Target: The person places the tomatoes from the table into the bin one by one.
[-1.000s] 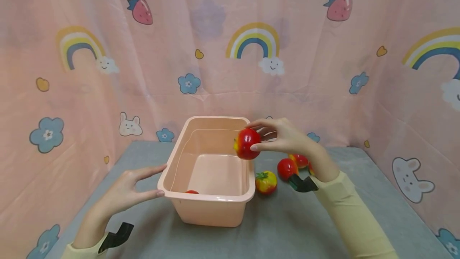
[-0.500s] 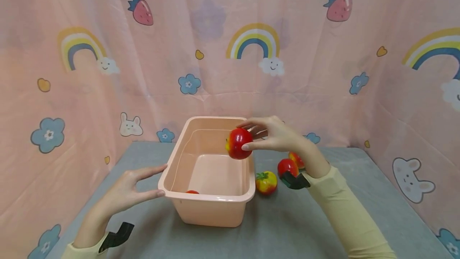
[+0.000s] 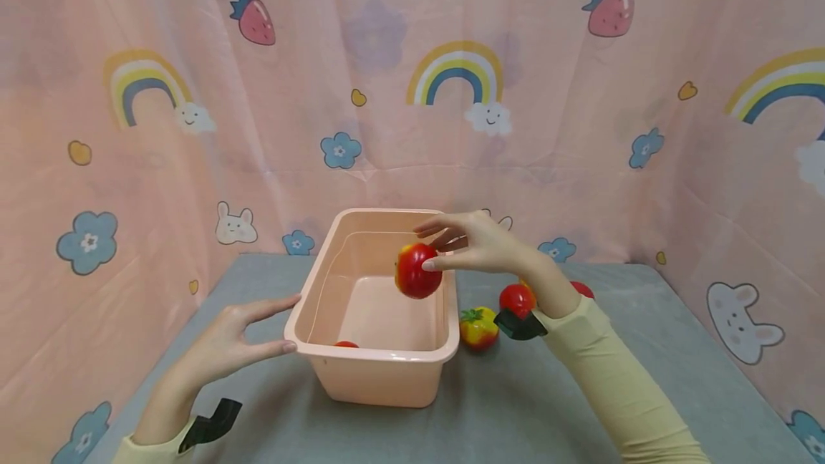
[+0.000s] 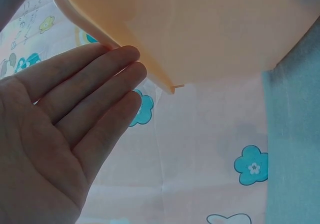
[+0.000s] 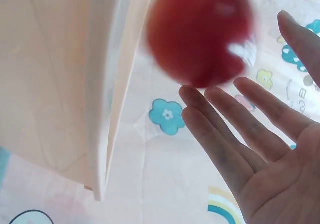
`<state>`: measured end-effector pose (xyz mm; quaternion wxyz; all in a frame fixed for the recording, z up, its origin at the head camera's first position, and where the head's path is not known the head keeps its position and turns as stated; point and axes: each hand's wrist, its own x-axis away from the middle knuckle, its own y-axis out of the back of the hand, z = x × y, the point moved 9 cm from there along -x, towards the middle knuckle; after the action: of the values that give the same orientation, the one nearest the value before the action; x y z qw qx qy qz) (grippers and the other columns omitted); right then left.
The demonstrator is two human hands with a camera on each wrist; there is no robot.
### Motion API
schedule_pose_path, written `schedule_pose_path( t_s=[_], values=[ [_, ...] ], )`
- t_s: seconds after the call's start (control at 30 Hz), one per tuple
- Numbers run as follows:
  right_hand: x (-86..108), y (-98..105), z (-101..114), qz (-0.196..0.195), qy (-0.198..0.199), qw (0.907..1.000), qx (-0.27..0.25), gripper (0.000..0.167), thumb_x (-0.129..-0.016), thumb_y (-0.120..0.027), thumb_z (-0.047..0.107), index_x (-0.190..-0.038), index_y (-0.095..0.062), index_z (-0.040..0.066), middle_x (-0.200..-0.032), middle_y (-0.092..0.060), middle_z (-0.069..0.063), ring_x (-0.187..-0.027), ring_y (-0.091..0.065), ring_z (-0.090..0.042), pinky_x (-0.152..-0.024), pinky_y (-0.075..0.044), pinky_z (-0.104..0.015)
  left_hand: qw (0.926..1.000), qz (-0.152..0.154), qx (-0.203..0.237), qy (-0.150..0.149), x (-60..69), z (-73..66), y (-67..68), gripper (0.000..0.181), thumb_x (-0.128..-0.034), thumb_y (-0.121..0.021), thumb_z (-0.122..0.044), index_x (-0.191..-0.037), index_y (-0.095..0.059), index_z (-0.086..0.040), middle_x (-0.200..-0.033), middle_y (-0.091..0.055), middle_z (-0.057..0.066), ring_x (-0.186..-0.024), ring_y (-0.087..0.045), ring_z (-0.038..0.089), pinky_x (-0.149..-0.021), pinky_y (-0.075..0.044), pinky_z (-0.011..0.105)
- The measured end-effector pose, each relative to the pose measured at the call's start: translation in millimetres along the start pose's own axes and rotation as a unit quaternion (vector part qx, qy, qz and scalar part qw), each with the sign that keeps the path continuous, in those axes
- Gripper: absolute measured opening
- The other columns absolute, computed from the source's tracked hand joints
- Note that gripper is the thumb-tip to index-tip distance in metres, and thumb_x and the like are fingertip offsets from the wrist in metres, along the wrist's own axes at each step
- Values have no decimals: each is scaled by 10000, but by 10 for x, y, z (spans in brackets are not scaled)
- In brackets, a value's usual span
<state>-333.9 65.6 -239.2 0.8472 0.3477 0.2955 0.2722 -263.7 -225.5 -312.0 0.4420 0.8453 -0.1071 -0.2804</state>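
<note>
A shiny red tomato point(image 3: 415, 276) with a yellow end is in the air within the basin's mouth, blurred in the right wrist view. My right hand point(image 3: 480, 243) is just above and beside it, fingers spread; the right wrist view shows the thumb apart from the tomato point(image 5: 200, 34). My left hand point(image 3: 225, 339) touches the left rim of the peach plastic basin point(image 3: 377, 382) with straight fingers and thumb. In the left wrist view, the fingertips of the left hand point(image 4: 65, 119) lie against the rim. Inside the basin, a sliver of red point(image 3: 346, 344) shows above the near wall.
A yellow-and-red tomato point(image 3: 478, 331) with a green calyx sits right of the basin. Behind it lie a red tomato point(image 3: 515, 299) and another red one point(image 3: 583, 290), partly hidden by my right forearm. A grey cloth covers the table point(image 3: 548, 407); a printed pink curtain point(image 3: 548, 185) hangs behind.
My right hand has moved left over the basin with the tomato, and its fingers have let go. The tomato is now lower relative to the fingers. My left hand has stayed in place.
</note>
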Motion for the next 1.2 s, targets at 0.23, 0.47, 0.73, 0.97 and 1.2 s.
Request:
schedule_pose_path(
  t_s=[0.23, 0.47, 0.73, 0.97, 1.2],
  values=[
    [32, 2, -2, 4, 110, 9999, 98, 496, -805, -757, 290, -1244, -599, 121, -1232, -645, -75, -1057, -660, -232, -842, -560, -397, 10000, -18, -10, 25, 8, -3, 2, 597, -757, -787, -375, -1303, -593, -230, -1282, -605, -93, -1169, -585, 152, -925, -517, 418],
    [155, 63, -76, -179, 30, 9998, 39, 480, -811, -750, 319, -1238, -607, 153, -1220, -652, -52, -1053, -662, -201, -826, -567, -359, 10000, -28, -7, 18, 11, -8, 5, 604, -750, -794, -364, -1301, -596, -212, -1278, -609, -91, -1169, -584, 137, -927, -517, 397],
    [313, 100, -252, -304, -358, 9988, -149, 498, -805, -756, 320, -1250, -592, 166, -1244, -636, -62, -1057, -659, -192, -838, -561, -361, 10000, -21, 10, 43, 5, -8, -1, 600, -752, -793, -364, -1297, -599, -208, -1274, -612, -93, -1168, -581, 122, -922, -520, 404],
    [412, 114, -374, -396, -520, 9976, -248, 520, -813, -750, 305, -1269, -578, 125, -1248, -633, -71, -1057, -658, -237, -841, -560, -362, 9998, 13, 120, 169, 9, 14, -12, 603, -755, -788, -375, -1302, -595, -210, -1283, -608, -80, -1181, -579, 171, -920, -515, 465],
    [498, 123, -477, -517, -552, 9970, -188, 537, -800, -759, 324, -1272, -578, 143, -1259, -627, -64, -1051, -662, -189, -833, -562, -334, 9996, 27, 187, 191, 10, 19, -18, 606, -757, -788, -370, -1308, -591, -211, -1286, -608, -69, -1181, -581, 196, -917, -511, 491]
  ],
)
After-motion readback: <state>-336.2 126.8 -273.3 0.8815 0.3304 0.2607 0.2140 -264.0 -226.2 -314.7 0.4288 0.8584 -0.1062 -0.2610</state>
